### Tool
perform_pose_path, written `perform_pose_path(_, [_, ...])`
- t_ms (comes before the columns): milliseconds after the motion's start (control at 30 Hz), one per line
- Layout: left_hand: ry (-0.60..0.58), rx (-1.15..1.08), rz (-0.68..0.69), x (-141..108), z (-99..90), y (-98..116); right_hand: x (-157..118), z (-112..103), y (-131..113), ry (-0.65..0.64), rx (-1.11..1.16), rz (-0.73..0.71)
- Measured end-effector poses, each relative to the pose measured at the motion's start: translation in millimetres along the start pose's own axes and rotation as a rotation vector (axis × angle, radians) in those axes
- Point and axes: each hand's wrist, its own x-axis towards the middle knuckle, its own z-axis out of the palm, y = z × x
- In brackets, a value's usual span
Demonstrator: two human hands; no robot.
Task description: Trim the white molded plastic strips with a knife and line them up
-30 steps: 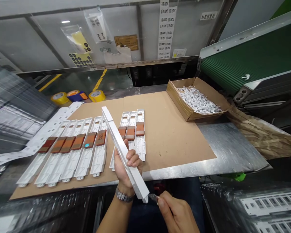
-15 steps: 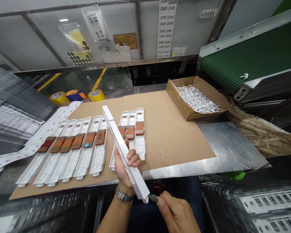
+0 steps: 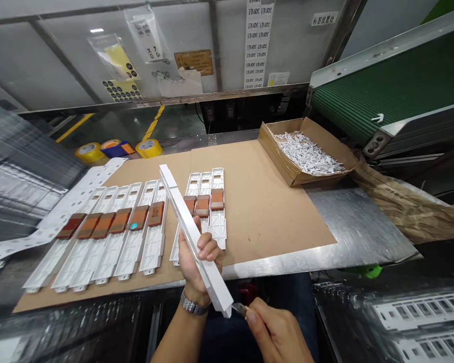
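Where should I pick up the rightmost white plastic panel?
Pinch the rightmost white plastic panel below its brown patch, from the right: it lies flat, and that side is free, while its left edge sits close to the next panel.

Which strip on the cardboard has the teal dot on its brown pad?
The second strip from the right in the left group of six; its brown pad alone shows a teal dot.

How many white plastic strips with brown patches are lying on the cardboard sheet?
9. Six strips lie side by side on the cardboard sheet, left of the strip held in the left hand; three strips lie to its right. The held strip could hide another.
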Motion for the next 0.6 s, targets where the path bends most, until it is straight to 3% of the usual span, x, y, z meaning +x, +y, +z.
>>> perform_pose_path(133, [0.022, 0.028, 0.009, 1, 1.5, 0, 0, -1, -1, 0.004, -0.015, -0.002])
perform_pose_path(600, [0.104, 0.111, 0.026, 4, -1.2, 0, 5, -13, -2, -0.188, 0.07, 0.119])
